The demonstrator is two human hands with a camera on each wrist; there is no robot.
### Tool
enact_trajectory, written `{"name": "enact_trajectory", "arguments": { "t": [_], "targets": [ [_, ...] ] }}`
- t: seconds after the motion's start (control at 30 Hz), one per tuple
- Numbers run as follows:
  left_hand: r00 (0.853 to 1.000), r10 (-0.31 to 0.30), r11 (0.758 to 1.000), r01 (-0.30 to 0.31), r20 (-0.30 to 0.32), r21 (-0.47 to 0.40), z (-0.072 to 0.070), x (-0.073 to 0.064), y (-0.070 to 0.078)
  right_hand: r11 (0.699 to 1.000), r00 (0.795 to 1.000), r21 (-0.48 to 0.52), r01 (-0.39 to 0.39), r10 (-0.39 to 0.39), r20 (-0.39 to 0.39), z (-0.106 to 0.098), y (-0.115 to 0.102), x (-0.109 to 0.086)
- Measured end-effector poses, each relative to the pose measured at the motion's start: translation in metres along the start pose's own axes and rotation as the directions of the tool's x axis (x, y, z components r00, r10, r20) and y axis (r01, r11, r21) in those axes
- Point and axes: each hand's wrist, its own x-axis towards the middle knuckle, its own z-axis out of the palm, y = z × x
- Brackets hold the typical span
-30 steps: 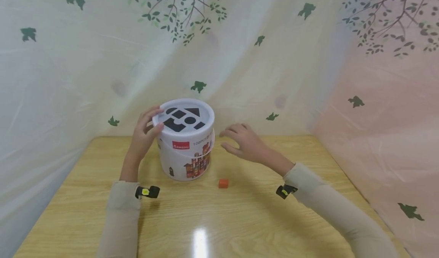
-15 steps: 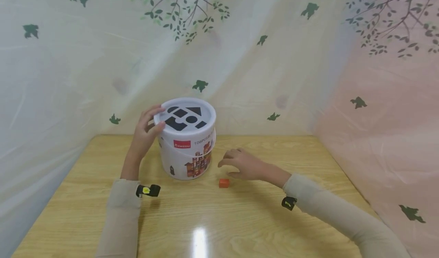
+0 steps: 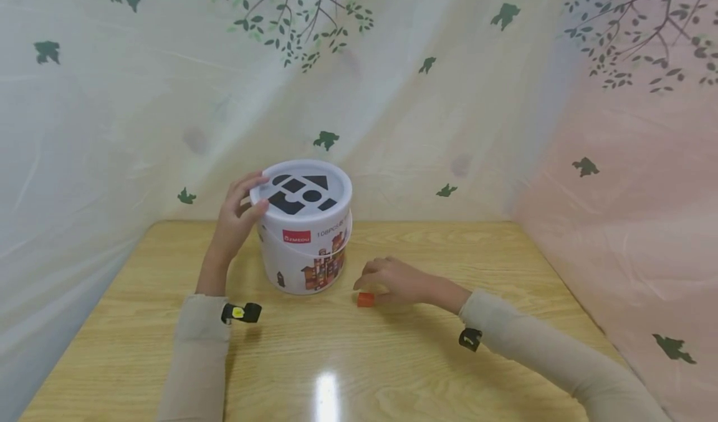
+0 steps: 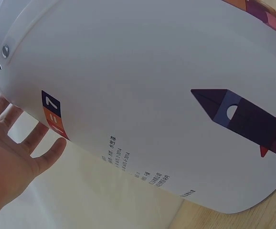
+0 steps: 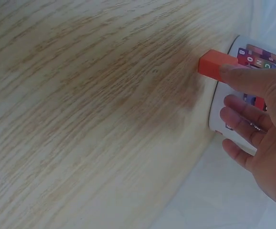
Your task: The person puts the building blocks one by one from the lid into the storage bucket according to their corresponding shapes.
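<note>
A white lidded bucket [image 3: 297, 266], printed with a block castle and fitted with a thin handle, stands upright on the wooden table. Dark shape cut-outs mark its lid [image 3: 297, 204]. My left hand [image 3: 231, 222] holds the bucket's left upper edge, thumb and fingers spread around the rim. Low by the tabletop, my right hand [image 3: 401, 282] pinches a small orange block [image 3: 366, 300] just right of the bucket's base. From the right wrist view, the thumb lies on the near face of the block [image 5: 214, 64]; the index fingertip is hidden behind it.
The wooden table [image 3: 303, 359] carries a bright light reflection near its front. Behind and beside it hang pale curtains [image 3: 392, 123] with printed leaves and branches. A black wrist camera strap [image 3: 241, 313] sits on the left sleeve.
My right hand has come down from beside the bucket to the orange block, and its thumb and index finger have closed in around it. The left hand and bucket have stayed put.
</note>
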Motion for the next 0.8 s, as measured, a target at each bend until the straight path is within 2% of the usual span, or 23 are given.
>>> {"name": "enact_trajectory", "arguments": {
  "t": [0.23, 0.8],
  "targets": [
    [1.0, 0.003, 1.0, -0.003, -0.002, -0.008, -0.0001, -0.0002, -0.0004, 0.999, 0.999, -0.012, 0.045, -0.045, -0.014, 0.0014, -0.0018, 0.0015],
    [1.0, -0.003, 1.0, 0.003, 0.004, -0.009, -0.0002, 0.0002, -0.0009, 1.0, 0.999, -0.016, 0.011, -0.01, 0.04, 0.0064, 0.0016, 0.0041]
  ]
}}
